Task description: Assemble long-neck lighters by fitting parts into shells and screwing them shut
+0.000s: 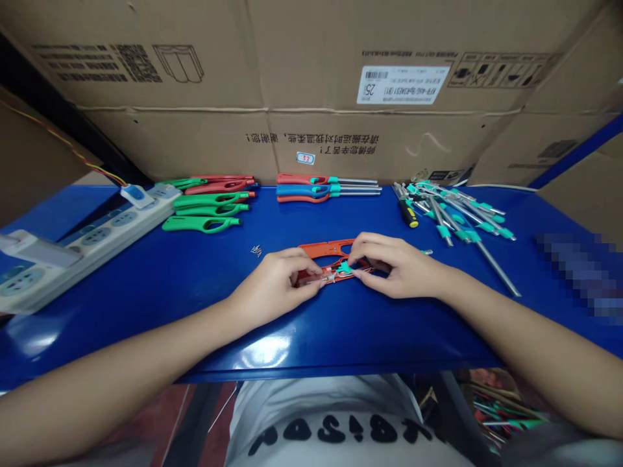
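Observation:
In front of me on the blue table lies an opened lighter handle in two orange halves. The upper orange half-shell (327, 249) is above the lower one, whose inner parts show. My left hand (282, 277) is closed, thumb and fingers pinching the clear fuel tank (314, 279) at the left end of the lower half. The thumb and forefinger of my right hand (396, 264) are closed on a small teal part (344, 267) in the middle of it. Thin wires run beside that part. My fingers hide much of the lower shell.
Several small screws (256, 250) lie to the left. Green handle shells (207, 224) and long lighters (304, 191) line the back. A screwdriver (407, 213) lies beside a pile of metal tubes (462, 217). A power strip (102, 240) is at left; a cardboard wall (204, 143) stands behind.

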A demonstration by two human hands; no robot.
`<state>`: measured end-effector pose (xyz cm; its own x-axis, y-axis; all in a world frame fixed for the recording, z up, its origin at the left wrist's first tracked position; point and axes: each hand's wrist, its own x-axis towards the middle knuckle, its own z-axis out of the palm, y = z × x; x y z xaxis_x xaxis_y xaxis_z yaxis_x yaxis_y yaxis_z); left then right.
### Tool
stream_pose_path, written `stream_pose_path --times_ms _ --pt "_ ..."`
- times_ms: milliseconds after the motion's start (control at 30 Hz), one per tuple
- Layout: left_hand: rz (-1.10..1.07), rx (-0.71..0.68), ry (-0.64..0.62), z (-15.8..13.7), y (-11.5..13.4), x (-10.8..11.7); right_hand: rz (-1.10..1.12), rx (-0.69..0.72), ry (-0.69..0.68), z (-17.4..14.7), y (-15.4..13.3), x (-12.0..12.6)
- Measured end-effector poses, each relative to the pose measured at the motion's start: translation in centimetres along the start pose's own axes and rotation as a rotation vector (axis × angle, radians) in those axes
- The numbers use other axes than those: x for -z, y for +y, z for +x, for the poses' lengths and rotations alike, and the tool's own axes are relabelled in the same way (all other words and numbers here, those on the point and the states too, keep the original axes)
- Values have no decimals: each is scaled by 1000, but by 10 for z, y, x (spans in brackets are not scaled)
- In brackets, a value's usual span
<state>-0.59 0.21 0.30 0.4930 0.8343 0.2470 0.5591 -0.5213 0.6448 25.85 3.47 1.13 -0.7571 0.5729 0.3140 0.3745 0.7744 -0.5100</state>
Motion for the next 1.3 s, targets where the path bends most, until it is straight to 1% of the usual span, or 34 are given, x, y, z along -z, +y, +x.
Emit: stream_pose_path --times_ms 100,200,267,367,533,667,867,967,1167,1300 --pt "75 -77 20 -2 0 1 -64 -36 -85 -2 1 8" --pt "146 -205 21 -2 2 2 -132 -59 -145 -3 2 10" --pt "157 -276 -19 -2 3 3 -145 -58 -159 -3 3 9" --pt "166 -326 -92 -2 3 1 -130 -56 -160 -2 5 7" --pt "228 -343 -175 -5 -2 -2 -85 -48 -157 -3 7 8" --pt "227 -349 -189 -5 -6 -2 -34 -47 -151 -3 7 9" --pt "208 -364 -202 -3 -8 -2 37 -124 -119 0 11 4" --pt "201 -363 -202 -3 -9 -2 66 -140 -106 2 13 4" --pt "199 -356 -226 -2 -8 0 111 -144 -170 1 13 11" --pt "246 -352 -240 -3 -7 0 81 -118 -160 1 11 10"
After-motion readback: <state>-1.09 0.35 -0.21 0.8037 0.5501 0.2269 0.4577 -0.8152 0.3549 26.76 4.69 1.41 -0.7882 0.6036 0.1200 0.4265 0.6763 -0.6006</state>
